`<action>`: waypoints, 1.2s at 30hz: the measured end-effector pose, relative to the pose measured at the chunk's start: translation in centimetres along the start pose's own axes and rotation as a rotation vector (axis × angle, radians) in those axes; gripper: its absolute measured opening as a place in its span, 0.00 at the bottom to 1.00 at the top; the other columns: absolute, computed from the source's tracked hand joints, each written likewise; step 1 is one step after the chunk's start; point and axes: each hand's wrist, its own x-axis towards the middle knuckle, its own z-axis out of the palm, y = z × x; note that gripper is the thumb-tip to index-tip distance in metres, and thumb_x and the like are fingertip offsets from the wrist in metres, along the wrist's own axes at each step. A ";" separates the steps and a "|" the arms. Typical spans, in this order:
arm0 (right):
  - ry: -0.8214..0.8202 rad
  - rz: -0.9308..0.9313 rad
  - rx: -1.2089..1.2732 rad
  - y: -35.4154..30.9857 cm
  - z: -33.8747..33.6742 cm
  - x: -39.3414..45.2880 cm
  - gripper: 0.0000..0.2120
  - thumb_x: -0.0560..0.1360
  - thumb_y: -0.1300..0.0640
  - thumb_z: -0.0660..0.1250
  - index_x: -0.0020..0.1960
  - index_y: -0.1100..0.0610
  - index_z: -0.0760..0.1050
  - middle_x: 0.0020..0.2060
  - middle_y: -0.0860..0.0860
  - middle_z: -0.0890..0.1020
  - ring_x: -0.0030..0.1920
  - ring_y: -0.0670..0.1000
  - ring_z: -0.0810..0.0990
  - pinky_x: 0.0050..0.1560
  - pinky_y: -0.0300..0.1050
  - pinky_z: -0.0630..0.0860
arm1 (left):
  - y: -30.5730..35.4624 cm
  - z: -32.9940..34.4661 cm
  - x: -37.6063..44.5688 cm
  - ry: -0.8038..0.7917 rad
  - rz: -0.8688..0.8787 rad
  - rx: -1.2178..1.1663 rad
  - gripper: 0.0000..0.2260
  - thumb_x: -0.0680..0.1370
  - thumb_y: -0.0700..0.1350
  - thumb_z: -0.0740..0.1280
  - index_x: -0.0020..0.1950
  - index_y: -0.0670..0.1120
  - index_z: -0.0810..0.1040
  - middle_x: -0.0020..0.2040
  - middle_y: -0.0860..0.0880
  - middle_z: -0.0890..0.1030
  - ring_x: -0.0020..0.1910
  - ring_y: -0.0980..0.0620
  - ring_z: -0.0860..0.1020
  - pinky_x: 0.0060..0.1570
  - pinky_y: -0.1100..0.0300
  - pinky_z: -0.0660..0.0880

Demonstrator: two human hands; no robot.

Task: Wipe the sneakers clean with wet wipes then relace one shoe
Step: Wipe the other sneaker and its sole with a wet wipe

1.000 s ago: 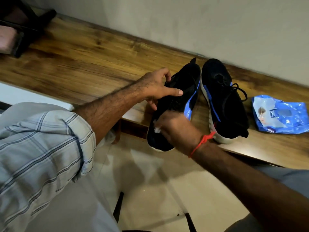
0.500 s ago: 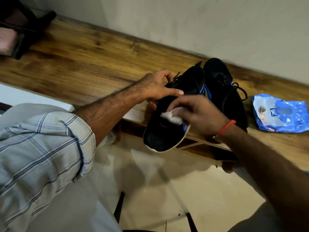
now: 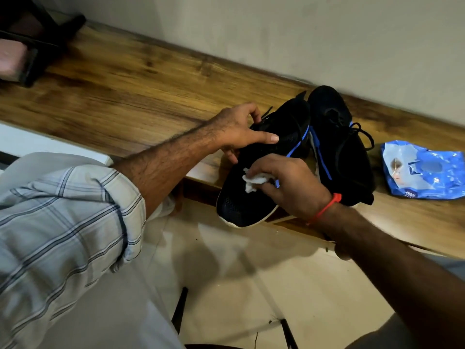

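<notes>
My left hand grips the near sneaker at its collar, thumb laid across the top. My right hand pinches a crumpled wet wipe against its upper, at five o'clock from my left thumb. The second sneaker lies at three o'clock, touching.

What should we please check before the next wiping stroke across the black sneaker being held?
1. Left hand steadies the black and blue knit sneaker: ok.
2. Right hand grips the crumpled white wet wipe: ok.
3. Wipe touches the sneaker's upper: ok.
4. Sneaker fully supported by the wooden bench: not ok, its toe overhangs the edge.
5. Blue wipes packet nearby, beyond the second black sneaker: ok.
6. Wipe wet enough: cannot tell.
</notes>
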 end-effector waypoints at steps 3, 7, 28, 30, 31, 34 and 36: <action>0.072 0.004 -0.045 -0.5 1.4 0.4 0.11 0.68 0.66 0.69 0.50 0.61 0.82 0.46 0.54 0.85 0.48 0.54 0.83 0.53 0.43 0.75 | 0.0 0.1 0.1 0.001 0.000 -0.002 0.25 0.69 0.58 0.79 0.58 0.50 0.74 0.50 0.44 0.83 0.38 0.45 0.86 0.31 0.44 0.83; -0.008 -0.105 0.026 -2.5 3.9 0.3 0.09 0.67 0.68 0.71 0.47 0.61 0.83 0.42 0.55 0.84 0.44 0.57 0.83 0.50 0.44 0.74 | 0.0 0.3 0.0 0.028 0.001 -0.003 0.25 0.69 0.58 0.80 0.58 0.49 0.74 0.49 0.42 0.84 0.38 0.43 0.86 0.31 0.41 0.83; -0.118 -0.218 -0.151 -1.3 2.8 1.9 0.08 0.72 0.62 0.63 0.39 0.59 0.81 0.36 0.55 0.81 0.39 0.60 0.81 0.44 0.47 0.70 | 0.2 0.4 -0.5 0.039 0.038 0.017 0.22 0.71 0.55 0.79 0.58 0.49 0.75 0.50 0.43 0.83 0.39 0.42 0.86 0.30 0.42 0.82; -0.115 -0.180 -0.118 -1.6 2.6 1.6 0.06 0.70 0.63 0.65 0.39 0.60 0.82 0.36 0.55 0.82 0.38 0.59 0.81 0.44 0.45 0.70 | 0.2 0.4 -0.4 0.043 0.039 0.014 0.22 0.71 0.55 0.79 0.58 0.49 0.75 0.50 0.42 0.83 0.39 0.41 0.86 0.30 0.41 0.82; -0.131 -0.206 -0.082 -2.4 3.2 1.1 0.07 0.71 0.62 0.65 0.39 0.59 0.82 0.36 0.55 0.82 0.39 0.59 0.81 0.44 0.45 0.71 | 0.2 0.4 -0.4 0.043 0.036 0.008 0.22 0.71 0.55 0.79 0.57 0.49 0.75 0.50 0.42 0.83 0.39 0.41 0.86 0.30 0.41 0.82; -0.262 -0.270 0.015 -5.3 4.3 0.2 0.14 0.70 0.58 0.57 0.40 0.59 0.82 0.38 0.54 0.82 0.40 0.58 0.80 0.45 0.46 0.73 | 0.2 0.5 -0.3 0.042 0.027 0.000 0.22 0.70 0.55 0.80 0.57 0.49 0.76 0.49 0.43 0.83 0.39 0.42 0.86 0.30 0.41 0.82; -0.253 -0.246 -0.037 -4.1 3.9 0.7 0.14 0.70 0.58 0.58 0.38 0.59 0.82 0.36 0.55 0.81 0.38 0.59 0.80 0.43 0.48 0.73 | 0.2 0.5 -0.3 0.040 0.034 0.003 0.21 0.70 0.55 0.79 0.57 0.49 0.76 0.48 0.43 0.84 0.38 0.43 0.86 0.29 0.42 0.82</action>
